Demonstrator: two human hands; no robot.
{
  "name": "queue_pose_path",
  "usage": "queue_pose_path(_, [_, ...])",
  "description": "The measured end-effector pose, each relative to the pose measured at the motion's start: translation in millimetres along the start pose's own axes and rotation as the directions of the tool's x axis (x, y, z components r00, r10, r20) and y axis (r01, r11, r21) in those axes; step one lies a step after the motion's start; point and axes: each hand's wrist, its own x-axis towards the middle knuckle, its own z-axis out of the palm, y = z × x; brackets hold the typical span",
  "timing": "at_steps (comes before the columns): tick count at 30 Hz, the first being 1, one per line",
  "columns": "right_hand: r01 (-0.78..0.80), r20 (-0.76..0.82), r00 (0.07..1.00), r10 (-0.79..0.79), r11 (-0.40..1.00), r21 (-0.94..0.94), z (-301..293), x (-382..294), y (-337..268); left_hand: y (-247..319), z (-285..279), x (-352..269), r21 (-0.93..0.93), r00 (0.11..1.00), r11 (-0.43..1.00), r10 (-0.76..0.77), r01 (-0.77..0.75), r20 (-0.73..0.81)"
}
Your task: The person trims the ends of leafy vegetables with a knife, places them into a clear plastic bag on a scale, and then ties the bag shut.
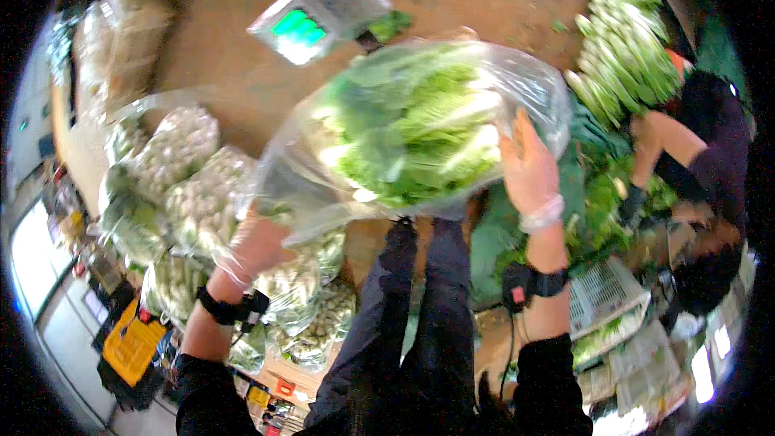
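A large clear plastic bag (418,127) filled with leafy green vegetables with white stems is in front of me. My left hand (260,242), in a thin clear glove, is at the bag's lower left end; blur hides how its fingers lie on the plastic. Against the bag's right side rests my right hand (530,163), gloved too, with its fingers extended upward. Dark straps with small devices circle both wrists. Beyond the bag, a digital scale (321,6) with a lit green display stands on the brown floor.
Several filled vegetable bags (187,175) lie at the left. A heap of leafy greens (629,48) is at the upper right, beside another person (717,145) whose arms reach toward greens. A white plastic crate (608,297) stands at the lower right.
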Motion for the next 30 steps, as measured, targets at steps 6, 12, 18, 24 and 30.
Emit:
queue_pose_path(6, [0.088,-0.065,0.995,-0.077,0.979,0.183,-55,-19,-119,32,-39,-31,-0.138,0.999,0.99,-0.004,-0.003,-0.051])
queue_pose_path(12, [0.507,-0.696,0.434,-0.573,0.794,-0.337,-162,-52,-157,43,-40,-12,-0.314,0.865,0.936,-0.021,-0.159,-0.501])
queue_pose_path(18, [0.126,-0.137,0.983,-0.126,0.992,-0.009,-75,-122,-122,101,-52,-20,-0.599,0.943,0.786,-0.064,-0.155,-0.328])
queue_pose_path(24, [-0.316,-0.136,0.938,0.319,0.948,0.04,-64,-105,-14,211,-112,67,-0.989,0.865,0.149,0.497,-0.008,0.068])
queue_pose_path(30, [-0.437,-0.146,0.887,0.438,0.899,0.041,-61,24,134,316,-74,293,-0.707,0.954,-0.703,0.257,0.075,-0.154])
